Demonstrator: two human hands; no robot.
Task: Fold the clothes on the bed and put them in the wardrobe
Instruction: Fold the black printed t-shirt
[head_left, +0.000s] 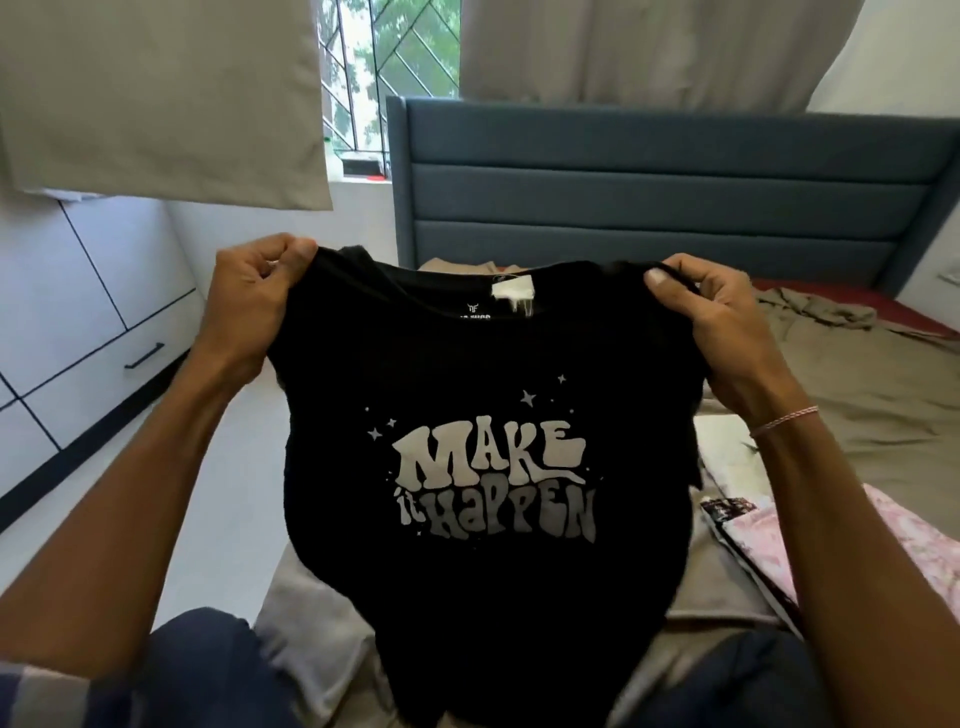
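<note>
Here the black tee (488, 395) hangs spread in the air over the bed (852, 395), print facing the camera. The left hand (254, 301) pinches one shoulder and the right hand (727, 332) pinches the other, fingers curled round the cloth. Pink cloth (904, 540) lies right of the tee.

Two hands (249, 299) (727, 332), one black T-shirt (483, 364), one bed (883, 410), two curtains (156, 104) (649, 47).
</note>
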